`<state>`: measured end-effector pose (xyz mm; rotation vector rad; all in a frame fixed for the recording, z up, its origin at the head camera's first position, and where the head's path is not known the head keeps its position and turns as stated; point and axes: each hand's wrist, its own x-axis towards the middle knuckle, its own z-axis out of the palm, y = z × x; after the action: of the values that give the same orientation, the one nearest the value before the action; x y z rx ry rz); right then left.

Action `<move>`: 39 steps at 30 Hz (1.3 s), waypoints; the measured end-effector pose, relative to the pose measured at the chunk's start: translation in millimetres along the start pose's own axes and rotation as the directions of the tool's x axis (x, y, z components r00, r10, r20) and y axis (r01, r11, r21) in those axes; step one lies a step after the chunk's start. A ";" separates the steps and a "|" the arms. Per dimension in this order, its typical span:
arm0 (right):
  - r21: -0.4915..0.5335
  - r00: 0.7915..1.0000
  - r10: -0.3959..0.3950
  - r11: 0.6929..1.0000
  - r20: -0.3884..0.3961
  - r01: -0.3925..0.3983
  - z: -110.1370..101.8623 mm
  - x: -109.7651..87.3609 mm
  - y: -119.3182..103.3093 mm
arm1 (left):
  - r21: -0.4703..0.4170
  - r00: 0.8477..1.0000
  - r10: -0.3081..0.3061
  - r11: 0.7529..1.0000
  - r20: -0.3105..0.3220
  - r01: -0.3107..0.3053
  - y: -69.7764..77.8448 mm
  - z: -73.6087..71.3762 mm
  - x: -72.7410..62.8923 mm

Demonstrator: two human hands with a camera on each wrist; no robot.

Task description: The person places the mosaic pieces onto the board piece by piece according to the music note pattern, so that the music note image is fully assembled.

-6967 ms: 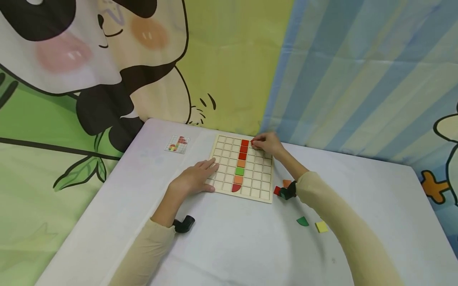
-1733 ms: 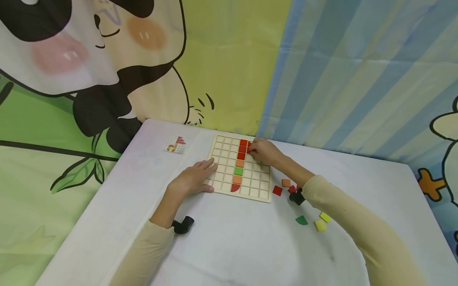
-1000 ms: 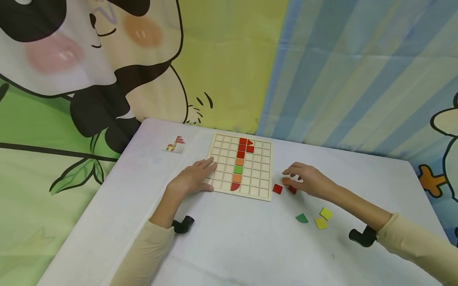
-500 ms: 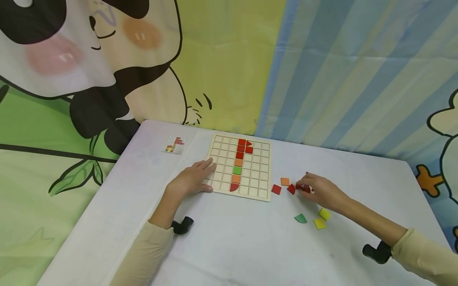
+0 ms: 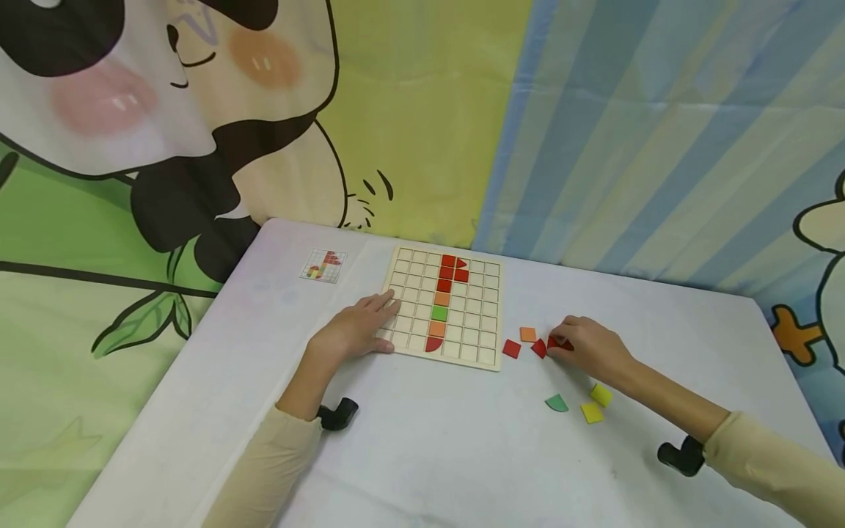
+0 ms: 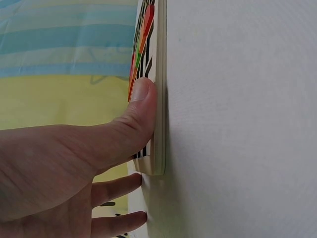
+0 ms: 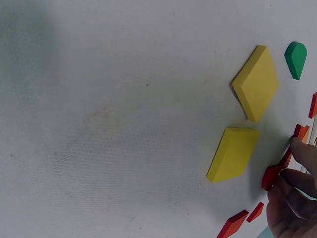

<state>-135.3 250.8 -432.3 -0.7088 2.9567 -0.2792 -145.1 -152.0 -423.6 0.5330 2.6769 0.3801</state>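
Note:
My left hand [image 5: 353, 326] rests at the left edge of the wooden grid board [image 5: 472, 352]. Its thumb [image 6: 141, 94] lies on the board's near edge, the fingers straight. On the board stands a column of red, orange and green tiles, ending in a red quarter-round tile [image 5: 433, 344]. Beside the column's top lie a red triangle tile [image 5: 461, 263] and a red tile [image 5: 461, 276] below it. To the board's right, my right hand [image 5: 594, 350] pinches a red tile [image 5: 560, 342] between thumb and fingers, low over the table. Several more red tiles lie close around the fingertips in the right wrist view.
Between board and right hand lie a red square tile [image 5: 511, 348], an orange tile [image 5: 527, 334] and a small red tile [image 5: 538, 348]. Nearer are a green quarter-round tile [image 5: 557, 402] and two yellow tiles [image 5: 592, 413]. A pattern card [image 5: 323, 265] lies left of the board.
My right hand has left the board's top for the loose tiles at the right, touching an orange tile before the red ones. A red triangle and another red tile now sit beside the column.

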 end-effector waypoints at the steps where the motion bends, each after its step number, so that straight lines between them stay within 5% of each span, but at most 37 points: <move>1: -0.004 1.000 0.005 1.000 0.001 -0.005 0.4 0.3 0.4 | 0.001 1.000 0.000 1.000 0.000 0.000 0.4 -0.4 0.0; 15: -0.006 1.000 -0.002 1.000 0.002 0.002 -1.3 5.2 -4.0 | 0.004 1.000 -0.001 1.000 0.008 0.001 2.5 -1.6 2.8; 24: 0.052 0.998 0.058 0.997 0.001 -0.058 -15.5 22.1 -7.8 | 0.008 1.000 -0.001 1.000 0.016 0.001 2.1 -0.1 4.7; 31: 0.140 0.998 0.064 0.988 -0.014 -0.061 -17.2 66.4 -29.3 | 0.005 1.000 -0.003 1.000 0.015 0.003 0.9 -1.0 3.8; 39: 0.209 0.998 -0.058 0.976 -0.007 0.058 -3.4 136.1 -54.2 | 0.008 1.000 -0.007 1.000 0.015 0.007 -2.8 1.4 2.9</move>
<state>-232.8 141.7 -424.1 -0.7664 2.8530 -0.5849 -147.9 -153.0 -426.7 0.5264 2.6663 0.3615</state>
